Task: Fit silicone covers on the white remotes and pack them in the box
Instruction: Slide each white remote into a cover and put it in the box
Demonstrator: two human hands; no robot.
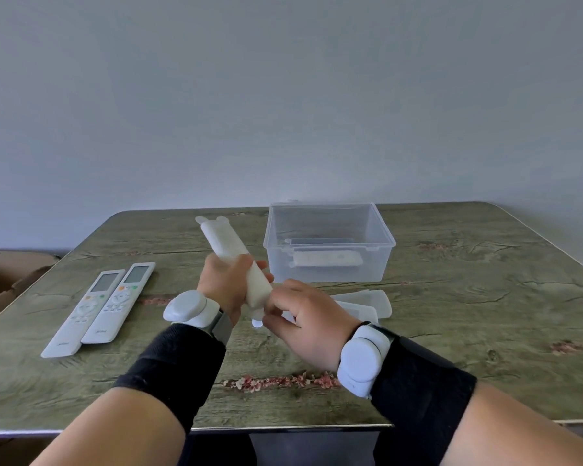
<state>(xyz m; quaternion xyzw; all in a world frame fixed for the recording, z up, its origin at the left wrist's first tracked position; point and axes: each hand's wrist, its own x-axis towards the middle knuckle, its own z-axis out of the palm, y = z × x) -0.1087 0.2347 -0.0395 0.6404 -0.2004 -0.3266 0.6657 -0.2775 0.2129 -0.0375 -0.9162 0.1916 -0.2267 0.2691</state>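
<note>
My left hand (223, 284) grips a white remote inside a translucent silicone cover (228, 248), held tilted above the table with the cover's two small ears pointing away from me. At the near, lower end of that cover my right hand (303, 314) pinches the silicone. Two bare white remotes (103, 306) lie side by side on the table at the left. The clear plastic box (330, 242) stands open behind my hands, with one covered remote (327, 258) lying in it. Empty silicone covers (367, 302) lie on the table just beyond my right hand.
The wood-grain table (468, 314) runs to a metal front edge near me and to a grey wall behind. A brown cardboard box (4, 280) stands off the table's left side. Both wrists carry white sensor bands over black sleeves.
</note>
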